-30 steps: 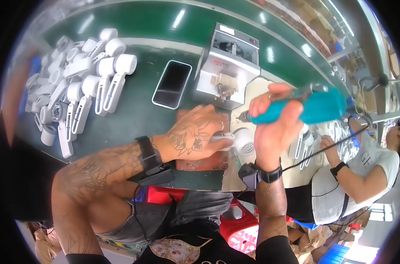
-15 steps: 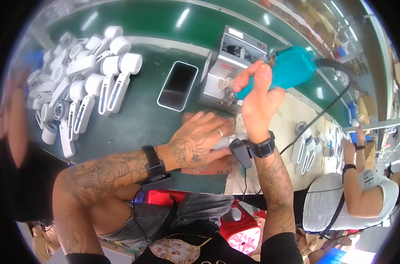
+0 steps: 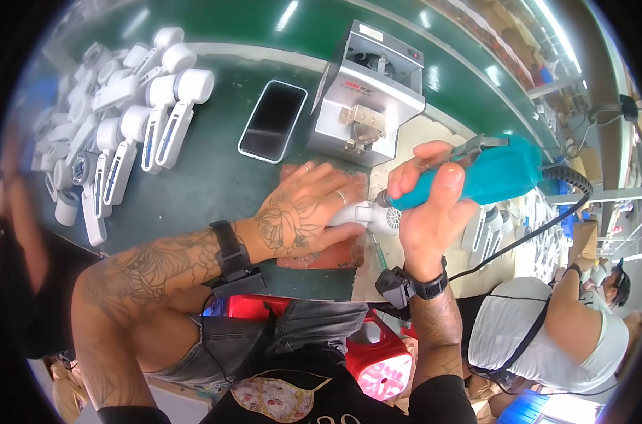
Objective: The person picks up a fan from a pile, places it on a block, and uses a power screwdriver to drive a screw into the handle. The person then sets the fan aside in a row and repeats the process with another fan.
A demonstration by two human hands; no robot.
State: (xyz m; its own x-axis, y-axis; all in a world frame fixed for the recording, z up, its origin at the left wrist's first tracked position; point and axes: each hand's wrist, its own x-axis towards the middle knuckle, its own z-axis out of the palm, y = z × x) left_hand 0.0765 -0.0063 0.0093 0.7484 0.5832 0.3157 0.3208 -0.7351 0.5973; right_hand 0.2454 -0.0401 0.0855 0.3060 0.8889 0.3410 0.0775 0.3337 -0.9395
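Note:
My left hand (image 3: 300,215) is closed over a white handheld fan (image 3: 387,220), pressing it down on a reddish-brown pad (image 3: 310,261). The fan's round, slotted head sticks out on the right of that hand; most of its body is hidden beneath the palm and fingers. My right hand (image 3: 434,219) grips a teal electric screwdriver (image 3: 494,173), tilted with its tip pointing left and down. That tip is just above the fan, close to my left fingers; whether it touches cannot be made out.
Beyond my hands stands a grey metal screw feeder (image 3: 369,95). Left of it lies a phone (image 3: 273,121), and many white fans (image 3: 123,95) are heaped farther left. More fans (image 3: 485,226) lie right. A black cable (image 3: 519,244) trails there. Co-workers sit on both sides.
The electric screwdriver in my right hand has moved from in front of the screw feeder down and toward me, to the fan. My left hand keeps its hold on the fan.

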